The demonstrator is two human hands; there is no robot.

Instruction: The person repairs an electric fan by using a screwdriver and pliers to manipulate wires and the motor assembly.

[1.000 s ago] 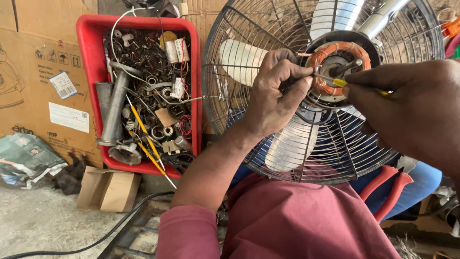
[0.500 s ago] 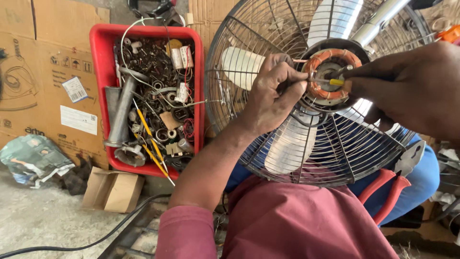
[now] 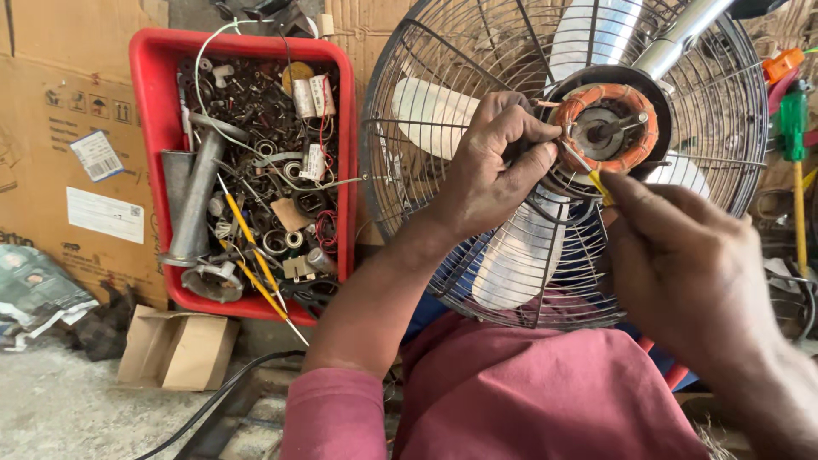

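Bracing the fan motor [image 3: 607, 129], upper right of frame, the left hand [image 3: 490, 166] curls closed on its rim; the right hand [image 3: 682, 255] pinches a yellow-handled screwdriver [image 3: 588, 172] against the copper winding [image 3: 635, 153]. Probe gently, sparing the wire's insulation.

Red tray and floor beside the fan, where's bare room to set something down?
Bare concrete floor left of the small cardboard box, below the crumpled bag. The red tray is packed with parts. Around the motor coil, left hand and right hand crowd the fan guard.
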